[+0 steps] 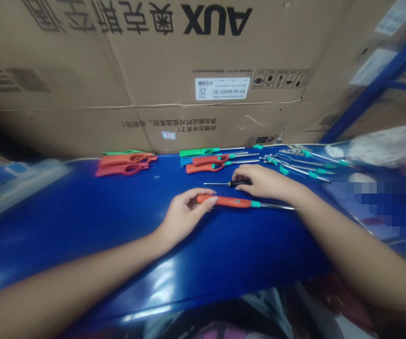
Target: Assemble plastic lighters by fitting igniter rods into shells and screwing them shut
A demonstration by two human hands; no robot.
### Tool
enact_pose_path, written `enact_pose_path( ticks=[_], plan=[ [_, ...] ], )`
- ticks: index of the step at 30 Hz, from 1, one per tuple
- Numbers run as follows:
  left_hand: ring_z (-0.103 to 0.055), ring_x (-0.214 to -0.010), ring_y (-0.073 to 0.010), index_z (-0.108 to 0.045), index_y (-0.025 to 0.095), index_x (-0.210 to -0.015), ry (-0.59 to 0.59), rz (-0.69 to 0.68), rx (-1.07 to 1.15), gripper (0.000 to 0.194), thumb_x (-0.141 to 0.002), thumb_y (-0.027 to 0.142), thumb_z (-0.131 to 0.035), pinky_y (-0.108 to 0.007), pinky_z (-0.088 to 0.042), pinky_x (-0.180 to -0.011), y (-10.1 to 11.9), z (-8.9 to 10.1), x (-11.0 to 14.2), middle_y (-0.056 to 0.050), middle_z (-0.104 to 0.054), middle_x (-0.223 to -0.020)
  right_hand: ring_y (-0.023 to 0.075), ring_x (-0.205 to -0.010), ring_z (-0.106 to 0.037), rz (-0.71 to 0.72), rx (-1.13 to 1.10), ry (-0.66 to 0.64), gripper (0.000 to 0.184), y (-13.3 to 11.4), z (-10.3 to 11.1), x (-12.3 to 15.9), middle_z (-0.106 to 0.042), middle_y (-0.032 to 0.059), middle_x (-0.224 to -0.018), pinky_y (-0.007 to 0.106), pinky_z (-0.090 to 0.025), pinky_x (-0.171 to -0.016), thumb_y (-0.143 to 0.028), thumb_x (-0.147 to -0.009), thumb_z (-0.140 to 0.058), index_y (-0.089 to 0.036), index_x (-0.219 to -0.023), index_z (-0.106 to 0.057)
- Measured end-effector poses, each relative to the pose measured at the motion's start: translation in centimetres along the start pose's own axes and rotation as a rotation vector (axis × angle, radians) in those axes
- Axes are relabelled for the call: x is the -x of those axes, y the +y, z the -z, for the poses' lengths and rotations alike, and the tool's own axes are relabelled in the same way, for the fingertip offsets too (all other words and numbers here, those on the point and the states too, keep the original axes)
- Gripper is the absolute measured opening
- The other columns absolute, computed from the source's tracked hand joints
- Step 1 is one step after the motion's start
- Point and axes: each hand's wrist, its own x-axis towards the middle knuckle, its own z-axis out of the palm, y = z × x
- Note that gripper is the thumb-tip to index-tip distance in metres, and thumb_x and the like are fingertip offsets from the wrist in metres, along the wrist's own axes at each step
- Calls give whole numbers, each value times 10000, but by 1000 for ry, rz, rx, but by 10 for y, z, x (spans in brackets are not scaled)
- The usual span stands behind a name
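Observation:
My left hand (185, 214) grips the rear end of an orange long-nosed gas lighter (233, 201). Its teal collar and thin metal barrel point right, the tip reaching my right forearm. Just beyond it, my right hand (255, 181) has its fingers closed round the black handle of a screwdriver (220, 183), whose slim shaft points left above the blue table (118, 226). Farther back lie several assembled lighters: a green lighter (197, 152) behind, a red lighter (213, 160) and an orange lighter (206, 167) in front.
Orange and red lighter shells (125, 168) lie at the back left. Several metal barrels with teal parts (305, 167) are strewn at the back right. A large cardboard wall (153, 94) closes off the back. A clear plastic tray (29, 183) stands left, and a blue post (375, 84) slants at right.

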Motion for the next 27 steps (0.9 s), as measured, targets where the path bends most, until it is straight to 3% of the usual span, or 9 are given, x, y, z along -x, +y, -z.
enact_pose_path(
  ticks=[2,5,8,10,14,19,24,27],
  plan=[
    [-700,-726,-157,-744,151,-998,35,25,38,363,-780,440,-773,-256,-575,-712,0,1,-2,-40,-751,-810,230,-940,-617,30,38,81,162,-1,2,1,-661,91,-1049,333,-474,-800,-244,-885,-636,-187,-1030,-680],
    [-697,-698,-145,-735,149,-968,104,50,121,377,-772,467,-782,-254,-575,-724,-2,2,-6,-28,-738,-768,225,-980,-618,135,-76,198,230,-9,10,4,-663,105,-1058,337,-465,-867,-350,-964,-551,-171,-1022,-684],
    [-687,-673,-130,-725,143,-970,180,74,209,411,-767,495,-785,-241,-570,-715,-6,3,-9,-12,-715,-719,188,-895,-640,224,-235,74,311,-21,18,9,-708,76,-1002,292,-464,-801,-414,-993,-506,-174,-1018,-703],
    [-685,-682,-118,-721,139,-969,215,88,276,425,-752,497,-797,-231,-571,-725,-7,3,-11,-10,-714,-746,180,-820,-643,213,-219,-23,296,-28,20,11,-727,69,-955,278,-449,-730,-402,-982,-537,-168,-1028,-714],
    [-697,-729,-118,-713,139,-994,238,92,335,439,-733,477,-815,-249,-586,-771,-10,4,-14,-17,-720,-820,189,-780,-632,196,-21,31,222,-33,14,12,-721,87,-892,287,-424,-713,-268,-982,-530,-147,-945,-711],
    [-709,-781,-140,-713,140,-1024,182,74,283,423,-747,447,-802,-294,-598,-826,-9,10,-19,-45,-738,-897,210,-873,-640,216,91,99,171,-34,10,11,-703,97,-987,297,-442,-747,-203,-964,-544,-153,-1023,-697],
    [-671,-623,-145,-756,136,-1007,-13,63,94,433,-651,349,-882,-296,-596,-672,1,12,-17,-44,-758,-800,196,-863,-619,241,137,59,161,-34,5,12,-648,97,-1019,288,-444,-708,-143,-938,-535,-142,-1032,-666],
    [-726,-802,-198,-749,160,-1046,-39,-64,-79,415,-694,357,-849,-339,-600,-813,4,11,-12,-62,-784,-930,187,-871,-620,275,108,53,151,-33,3,12,-640,89,-1014,280,-452,-714,-149,-936,-538,-143,-1029,-658]
  ],
)
